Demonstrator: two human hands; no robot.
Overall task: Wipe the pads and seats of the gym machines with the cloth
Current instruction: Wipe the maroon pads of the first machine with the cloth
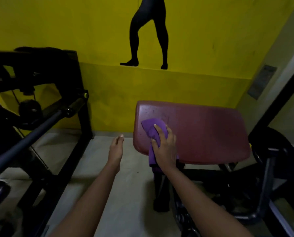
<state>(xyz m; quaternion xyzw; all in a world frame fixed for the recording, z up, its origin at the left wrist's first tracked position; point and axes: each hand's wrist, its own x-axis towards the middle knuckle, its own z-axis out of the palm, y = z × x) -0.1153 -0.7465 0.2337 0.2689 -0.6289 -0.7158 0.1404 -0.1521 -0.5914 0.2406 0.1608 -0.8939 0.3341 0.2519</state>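
Observation:
A dark red padded seat (211,132) of a gym machine fills the right middle of the head view, tilted towards me. A purple cloth (151,127) lies on the pad's left part and hangs over its front edge. My right hand (165,147) presses the cloth flat against the pad, fingers spread over it. My left hand (116,147) hovers in the air to the left of the pad, fingers straight and together, holding nothing and touching nothing.
A black machine frame with a long dark bar (31,134) stands on the left. A weight plate and black frame (273,151) sit right of the pad. A yellow wall (108,82) is close behind. Grey floor (95,168) lies between the machines.

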